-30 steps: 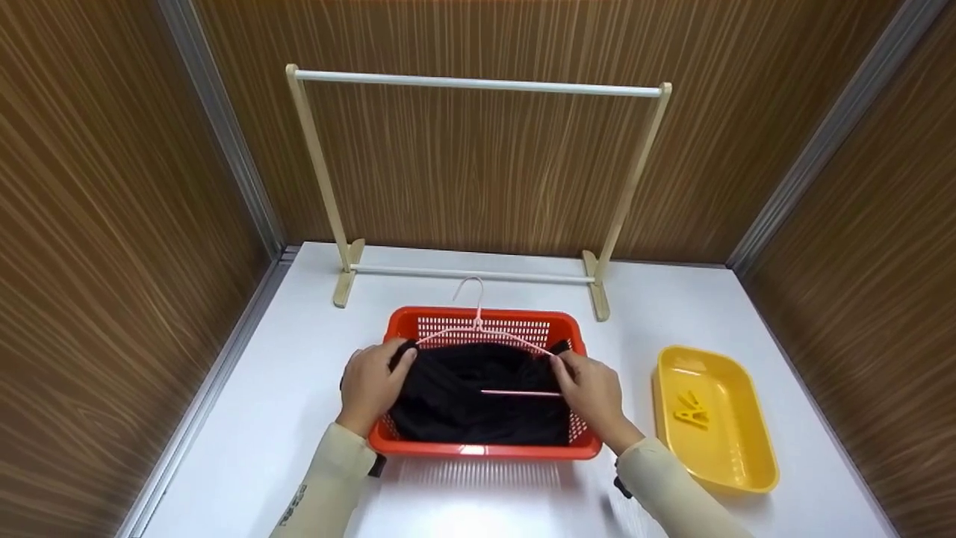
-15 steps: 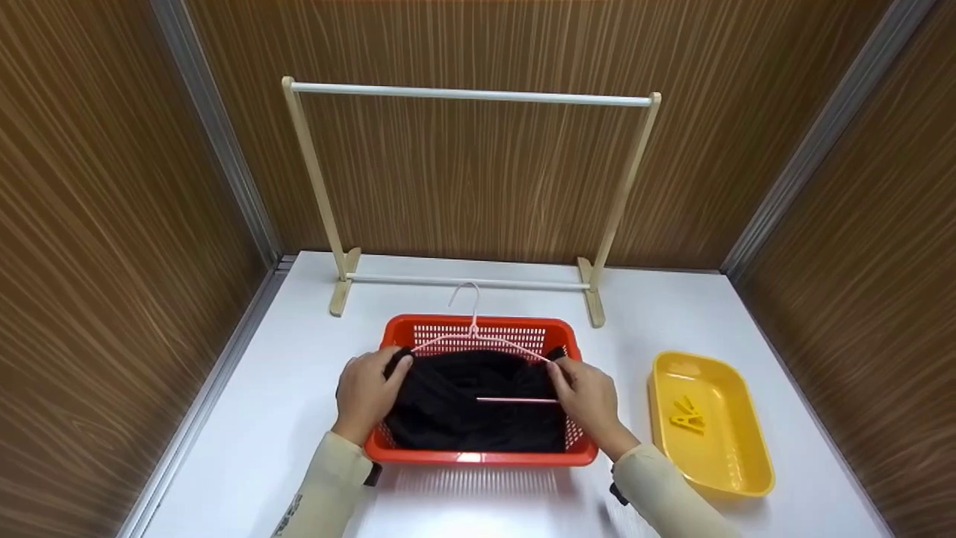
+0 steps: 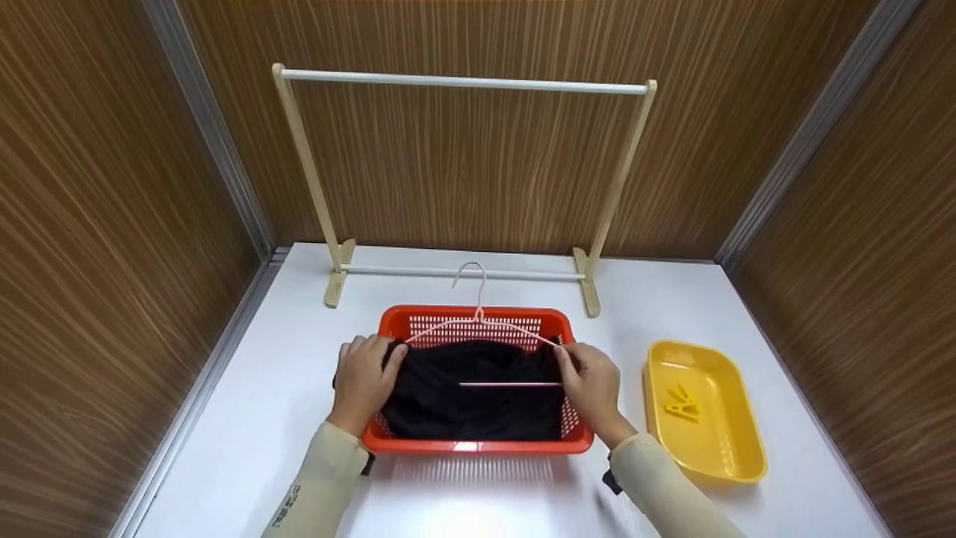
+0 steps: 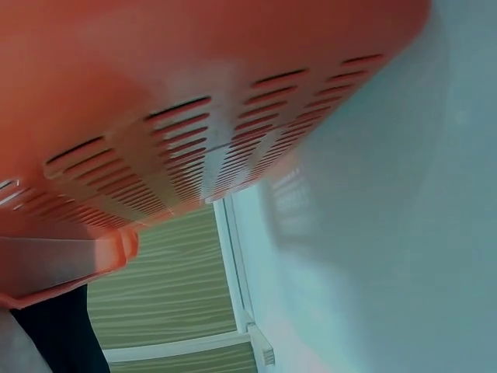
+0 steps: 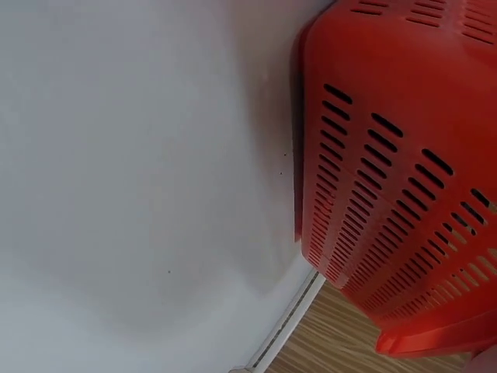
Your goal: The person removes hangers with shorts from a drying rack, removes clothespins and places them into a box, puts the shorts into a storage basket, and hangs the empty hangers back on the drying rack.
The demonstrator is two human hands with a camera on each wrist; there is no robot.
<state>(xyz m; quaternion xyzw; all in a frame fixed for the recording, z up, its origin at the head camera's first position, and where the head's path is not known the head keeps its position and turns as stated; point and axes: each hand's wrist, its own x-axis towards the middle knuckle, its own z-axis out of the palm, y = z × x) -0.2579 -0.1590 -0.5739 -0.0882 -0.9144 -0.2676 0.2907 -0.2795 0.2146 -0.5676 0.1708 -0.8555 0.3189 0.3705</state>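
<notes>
A pink clothes hanger (image 3: 479, 315) lies across the black garment (image 3: 470, 418) in a red plastic basket (image 3: 478, 447), its hook pointing away from me. Part of its lower bar shows over the cloth; its left end is hidden in the black fabric. My left hand (image 3: 364, 381) grips the cloth by the hanger's left end, at the basket's left side. On the right side, my right hand (image 3: 594, 382) pinches the hanger's right end with the fabric there. In the left wrist view, black cloth (image 4: 66, 334) hangs over the basket's rim; the wrist views mostly show the basket's slotted walls.
Behind the basket stands a wooden rack (image 3: 310, 168) with a white top rail (image 3: 463, 80) and a low white bar. A yellow tray (image 3: 728, 441) to the right holds yellow clothespins (image 3: 683, 409). Wood-grain panels enclose the white table (image 3: 224, 418).
The hanger's hook has shifted slightly away from me relative to the basket, and a bit more of the lower bar shows. Both hands keep their holds; the head view has shifted slightly.
</notes>
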